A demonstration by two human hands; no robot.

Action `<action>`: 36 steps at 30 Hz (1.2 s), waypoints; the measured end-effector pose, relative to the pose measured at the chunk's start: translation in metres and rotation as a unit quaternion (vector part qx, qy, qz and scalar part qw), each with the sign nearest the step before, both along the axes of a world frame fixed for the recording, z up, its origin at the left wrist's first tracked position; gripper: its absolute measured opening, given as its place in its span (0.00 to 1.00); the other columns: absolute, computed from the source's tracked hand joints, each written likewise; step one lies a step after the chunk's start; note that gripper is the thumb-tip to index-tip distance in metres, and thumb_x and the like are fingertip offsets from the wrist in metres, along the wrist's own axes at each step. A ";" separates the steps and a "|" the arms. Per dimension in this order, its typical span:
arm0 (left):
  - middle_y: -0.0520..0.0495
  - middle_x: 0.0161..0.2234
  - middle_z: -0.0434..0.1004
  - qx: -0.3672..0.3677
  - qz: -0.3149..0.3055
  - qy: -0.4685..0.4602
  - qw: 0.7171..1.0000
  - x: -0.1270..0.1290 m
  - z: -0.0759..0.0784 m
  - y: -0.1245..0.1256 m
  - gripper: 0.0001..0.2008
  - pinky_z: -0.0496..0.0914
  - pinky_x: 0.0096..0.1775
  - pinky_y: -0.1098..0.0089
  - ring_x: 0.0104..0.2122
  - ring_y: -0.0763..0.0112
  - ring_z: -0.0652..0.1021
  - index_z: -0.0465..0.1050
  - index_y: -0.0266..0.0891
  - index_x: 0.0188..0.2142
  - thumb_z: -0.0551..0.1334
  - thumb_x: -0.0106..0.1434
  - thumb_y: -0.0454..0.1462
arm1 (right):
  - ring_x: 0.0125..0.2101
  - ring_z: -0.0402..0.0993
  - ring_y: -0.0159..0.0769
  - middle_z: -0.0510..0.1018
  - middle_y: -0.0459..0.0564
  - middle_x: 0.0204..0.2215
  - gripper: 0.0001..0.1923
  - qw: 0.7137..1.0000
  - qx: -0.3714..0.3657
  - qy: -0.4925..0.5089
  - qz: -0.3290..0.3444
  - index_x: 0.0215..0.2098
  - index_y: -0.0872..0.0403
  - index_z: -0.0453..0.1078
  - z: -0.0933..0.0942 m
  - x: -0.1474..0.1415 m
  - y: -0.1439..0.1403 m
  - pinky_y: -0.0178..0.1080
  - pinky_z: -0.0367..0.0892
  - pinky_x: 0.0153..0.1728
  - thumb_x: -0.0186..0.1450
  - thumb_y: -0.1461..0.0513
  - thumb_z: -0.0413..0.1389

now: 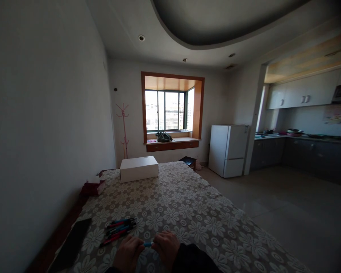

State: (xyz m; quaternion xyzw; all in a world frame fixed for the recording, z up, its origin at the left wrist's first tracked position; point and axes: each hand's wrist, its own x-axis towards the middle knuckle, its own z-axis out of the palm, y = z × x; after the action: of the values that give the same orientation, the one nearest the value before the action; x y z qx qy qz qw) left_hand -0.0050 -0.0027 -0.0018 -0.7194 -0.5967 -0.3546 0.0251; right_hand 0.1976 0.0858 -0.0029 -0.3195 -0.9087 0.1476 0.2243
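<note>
Low in the head view, my left hand (128, 251) and my right hand (168, 246) are closed on the two ends of a blue pen (148, 244). Only its short middle part shows between my fingers; the ends are hidden. Just beyond my left hand lies a loose pile of pens (119, 228), with blue, red and black barrels. The pile rests on a patterned tablecloth (187, 212) with pale flowers. Both hands are held over this cloth near the table's front.
A dark flat object (74, 242) lies at the table's left edge. Farther back are a red tissue box (93, 187) and a white box (139, 168). A dark stool (189, 162) stands past the far right corner, and a white fridge (227, 149) stands beyond.
</note>
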 end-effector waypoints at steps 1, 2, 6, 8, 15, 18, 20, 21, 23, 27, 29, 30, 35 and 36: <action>0.48 0.31 0.81 0.005 0.001 0.000 1.000 0.000 0.001 0.000 0.20 0.72 0.37 0.67 0.36 0.63 0.80 0.77 0.44 0.33 0.50 0.72 0.47 | 0.39 0.76 0.40 0.82 0.46 0.34 0.08 1.000 -0.001 -0.004 -0.001 0.35 0.48 0.71 0.000 0.000 -0.001 0.45 0.61 0.48 0.69 0.56 0.52; 0.48 0.31 0.81 0.009 0.001 0.001 1.000 0.001 0.001 0.000 0.20 0.73 0.37 0.67 0.36 0.63 0.79 0.77 0.45 0.34 0.50 0.72 0.47 | 0.38 0.76 0.40 0.82 0.46 0.34 0.09 1.000 -0.003 -0.007 -0.002 0.35 0.48 0.71 0.000 0.001 -0.001 0.46 0.61 0.49 0.69 0.56 0.52; 0.47 0.32 0.81 0.014 0.005 -0.005 1.000 0.003 0.003 -0.001 0.21 0.74 0.38 0.67 0.36 0.64 0.79 0.78 0.44 0.34 0.50 0.72 0.48 | 0.39 0.77 0.40 0.82 0.45 0.34 0.10 1.000 -0.011 0.013 -0.016 0.36 0.48 0.72 0.003 0.001 -0.004 0.45 0.61 0.48 0.69 0.54 0.52; 0.47 0.33 0.81 0.014 0.013 -0.015 1.000 0.003 0.003 -0.001 0.21 0.74 0.39 0.67 0.36 0.64 0.79 0.78 0.44 0.35 0.49 0.72 0.49 | 0.38 0.77 0.40 0.82 0.45 0.35 0.09 0.998 -0.016 0.044 -0.033 0.38 0.47 0.72 0.006 0.000 -0.004 0.43 0.62 0.46 0.69 0.53 0.53; 0.47 0.30 0.80 -0.013 0.026 -0.048 0.998 0.005 -0.003 -0.001 0.21 0.73 0.36 0.67 0.33 0.63 0.80 0.78 0.45 0.37 0.49 0.71 0.50 | 0.36 0.76 0.39 0.80 0.47 0.33 0.10 0.992 0.002 0.086 -0.088 0.40 0.48 0.71 0.011 0.000 -0.003 0.40 0.65 0.40 0.71 0.55 0.50; 0.46 0.31 0.80 -0.035 0.018 -0.038 0.998 0.005 -0.004 -0.001 0.20 0.73 0.36 0.67 0.34 0.63 0.80 0.78 0.44 0.38 0.50 0.71 0.49 | 0.39 0.76 0.39 0.80 0.49 0.36 0.09 0.994 -0.002 0.075 -0.076 0.40 0.48 0.71 0.009 0.001 -0.002 0.40 0.65 0.41 0.71 0.56 0.50; 0.46 0.32 0.80 -0.044 0.017 -0.032 0.998 0.004 -0.003 -0.001 0.19 0.72 0.35 0.68 0.35 0.63 0.80 0.77 0.44 0.38 0.50 0.71 0.47 | 0.40 0.77 0.40 0.81 0.49 0.38 0.08 0.995 -0.002 0.063 -0.073 0.40 0.48 0.71 0.008 0.001 -0.001 0.40 0.65 0.43 0.70 0.57 0.50; 0.46 0.32 0.80 -0.046 0.017 -0.029 0.998 0.004 -0.003 -0.001 0.18 0.72 0.35 0.68 0.34 0.63 0.80 0.77 0.44 0.38 0.50 0.71 0.47 | 0.41 0.77 0.40 0.81 0.49 0.39 0.08 0.996 -0.002 0.054 -0.071 0.41 0.48 0.71 0.007 0.001 -0.001 0.40 0.65 0.43 0.70 0.58 0.51; 0.46 0.31 0.80 -0.046 0.017 -0.022 0.999 0.004 -0.003 -0.001 0.18 0.72 0.35 0.69 0.34 0.64 0.80 0.77 0.44 0.37 0.50 0.71 0.46 | 0.40 0.77 0.41 0.81 0.49 0.39 0.07 0.997 -0.004 0.034 -0.068 0.42 0.48 0.71 0.005 0.001 0.001 0.41 0.65 0.43 0.70 0.58 0.51; 0.46 0.31 0.80 -0.038 0.017 0.007 0.999 0.005 -0.006 -0.002 0.17 0.71 0.35 0.68 0.34 0.63 0.80 0.76 0.44 0.37 0.51 0.71 0.45 | 0.42 0.78 0.42 0.82 0.50 0.41 0.07 0.998 -0.018 -0.001 -0.062 0.44 0.48 0.71 0.000 -0.003 0.005 0.40 0.65 0.41 0.68 0.61 0.54; 0.46 0.31 0.80 -0.037 0.021 0.016 0.999 0.006 -0.008 -0.002 0.15 0.71 0.36 0.67 0.33 0.62 0.80 0.75 0.44 0.36 0.51 0.70 0.44 | 0.42 0.78 0.43 0.82 0.50 0.42 0.09 0.998 -0.026 -0.014 -0.062 0.45 0.47 0.71 -0.003 -0.005 0.005 0.40 0.65 0.40 0.67 0.62 0.56; 0.47 0.31 0.79 -0.039 0.023 0.017 0.999 0.006 -0.008 -0.002 0.15 0.71 0.36 0.67 0.34 0.62 0.80 0.75 0.44 0.36 0.52 0.70 0.44 | 0.42 0.78 0.43 0.82 0.50 0.42 0.09 0.998 -0.028 -0.020 -0.061 0.46 0.47 0.71 -0.003 -0.006 0.005 0.40 0.65 0.41 0.66 0.63 0.57; 0.46 0.32 0.81 -0.069 0.033 0.006 0.997 0.004 -0.003 -0.002 0.13 0.70 0.39 0.64 0.36 0.61 0.80 0.76 0.43 0.37 0.53 0.69 0.42 | 0.44 0.75 0.44 0.79 0.49 0.42 0.09 0.998 -0.002 -0.039 -0.056 0.47 0.47 0.71 -0.001 -0.005 0.001 0.42 0.65 0.44 0.69 0.60 0.55; 0.45 0.32 0.81 -0.076 0.036 0.004 0.996 0.004 0.000 -0.002 0.12 0.70 0.39 0.63 0.36 0.60 0.80 0.76 0.42 0.38 0.54 0.68 0.42 | 0.45 0.74 0.44 0.78 0.49 0.43 0.08 0.998 0.006 -0.039 -0.057 0.46 0.47 0.71 0.000 -0.004 0.002 0.43 0.65 0.45 0.68 0.59 0.55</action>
State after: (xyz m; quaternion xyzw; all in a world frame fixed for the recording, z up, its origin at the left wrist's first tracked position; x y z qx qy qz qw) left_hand -0.0009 -0.0050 -0.0022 -0.6988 -0.6473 -0.3041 -0.0144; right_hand 0.1932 0.0874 -0.0030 -0.3746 -0.8982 0.1162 0.1986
